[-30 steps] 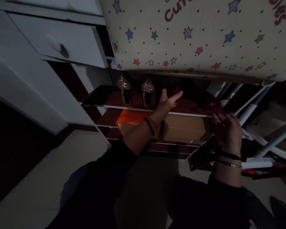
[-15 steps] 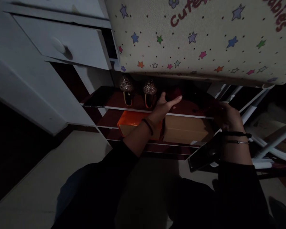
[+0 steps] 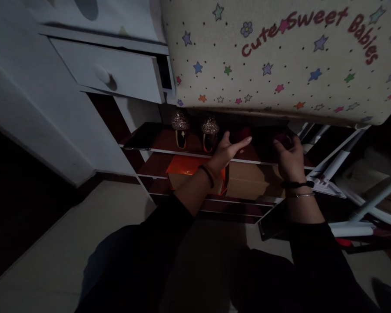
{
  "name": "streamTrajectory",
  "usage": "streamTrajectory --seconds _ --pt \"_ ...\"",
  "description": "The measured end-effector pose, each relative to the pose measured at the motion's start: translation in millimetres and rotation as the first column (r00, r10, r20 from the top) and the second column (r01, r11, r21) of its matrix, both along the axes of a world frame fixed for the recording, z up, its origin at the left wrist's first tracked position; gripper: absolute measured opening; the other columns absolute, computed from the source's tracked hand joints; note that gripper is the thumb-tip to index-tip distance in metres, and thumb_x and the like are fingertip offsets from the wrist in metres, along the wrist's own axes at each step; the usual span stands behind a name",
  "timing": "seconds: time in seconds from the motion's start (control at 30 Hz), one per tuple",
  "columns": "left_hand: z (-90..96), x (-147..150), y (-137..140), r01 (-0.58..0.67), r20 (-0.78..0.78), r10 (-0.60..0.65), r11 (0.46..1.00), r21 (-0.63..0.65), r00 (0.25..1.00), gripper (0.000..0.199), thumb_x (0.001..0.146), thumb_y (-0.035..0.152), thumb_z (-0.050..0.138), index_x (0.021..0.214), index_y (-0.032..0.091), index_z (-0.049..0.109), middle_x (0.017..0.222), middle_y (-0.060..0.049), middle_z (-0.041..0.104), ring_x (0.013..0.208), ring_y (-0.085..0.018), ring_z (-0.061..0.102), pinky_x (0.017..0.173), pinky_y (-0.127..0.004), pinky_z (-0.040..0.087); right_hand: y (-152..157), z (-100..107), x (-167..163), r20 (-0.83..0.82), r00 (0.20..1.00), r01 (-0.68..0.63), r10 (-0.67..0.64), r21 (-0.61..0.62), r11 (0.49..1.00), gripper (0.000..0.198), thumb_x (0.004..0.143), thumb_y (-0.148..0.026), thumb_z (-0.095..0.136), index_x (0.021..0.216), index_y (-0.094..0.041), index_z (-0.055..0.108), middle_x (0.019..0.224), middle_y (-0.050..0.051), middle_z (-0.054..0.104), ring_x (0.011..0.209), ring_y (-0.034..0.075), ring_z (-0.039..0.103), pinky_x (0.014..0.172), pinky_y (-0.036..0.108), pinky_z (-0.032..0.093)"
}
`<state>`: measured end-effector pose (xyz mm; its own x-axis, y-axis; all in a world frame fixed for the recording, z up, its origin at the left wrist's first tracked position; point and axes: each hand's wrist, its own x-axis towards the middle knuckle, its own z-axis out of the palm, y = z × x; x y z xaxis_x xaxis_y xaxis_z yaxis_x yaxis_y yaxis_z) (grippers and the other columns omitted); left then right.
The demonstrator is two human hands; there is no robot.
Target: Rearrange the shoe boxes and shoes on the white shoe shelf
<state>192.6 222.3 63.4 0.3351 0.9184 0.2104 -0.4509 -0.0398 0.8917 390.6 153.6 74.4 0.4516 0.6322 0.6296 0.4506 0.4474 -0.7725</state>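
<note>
On the dark red upper shelf (image 3: pixel 195 147), my left hand (image 3: pixel 227 152) is around the near end of a dark red shoe (image 3: pixel 243 132), its thumb stretched across the front. Its other fingers are partly hidden. My right hand (image 3: pixel 290 161) grips a second dark red shoe (image 3: pixel 284 140) a little to the right; deep shadow hides most of that shoe. Left of my hands stand two shoes with glittery backs, one glitter shoe (image 3: pixel 180 126) farther left and the other glitter shoe (image 3: pixel 210 130) close to my left hand.
Overhanging the shelf is a cream cloth (image 3: pixel 267 82) printed with stars. Below lie an orange box (image 3: pixel 185 167) and a brown cardboard box (image 3: pixel 256 178). A white drawer (image 3: pixel 124 71) juts out at upper left. White metal tubes (image 3: pixel 337 167) stand at right.
My right hand has moved left with the dark red shoe, from the shelf's right end to nearer my left hand. My left hand stays at its shoe. The view has shifted slightly.
</note>
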Motion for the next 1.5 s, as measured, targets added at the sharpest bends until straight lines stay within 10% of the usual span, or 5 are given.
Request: streamTrajectory --seconds 0.3,1.5 --pt "7.1 -3.5 -8.3 0.034 0.016 -0.034 0.999 0.025 0.999 0.075 0.072 0.037 0.097 0.136 0.024 0.061 0.124 -0.009 0.076 0.104 -0.020 0.072 0.084 -0.028 0.054 17.4 15.6 -17.9 -0.275 0.928 -0.305 0.252 -0.171 0.937 0.057 0.066 -0.048 0.094 0.113 -0.024 0.070 0.110 0.004 0.078 0.097 0.025 0.073 0.092 0.045 0.062" --pt "14.9 -0.9 3.5 0.071 0.056 -0.068 0.996 -0.053 0.996 0.049 0.078 0.018 0.091 0.115 0.021 0.059 0.104 -0.001 0.074 0.090 -0.014 0.068 0.086 -0.030 0.053 22.2 -17.6 -42.7 -0.215 0.947 -0.253 0.237 -0.053 0.966 0.067 0.086 -0.071 0.075 0.133 -0.026 0.060 0.121 0.006 0.073 0.114 0.025 0.069 0.101 0.045 0.059"
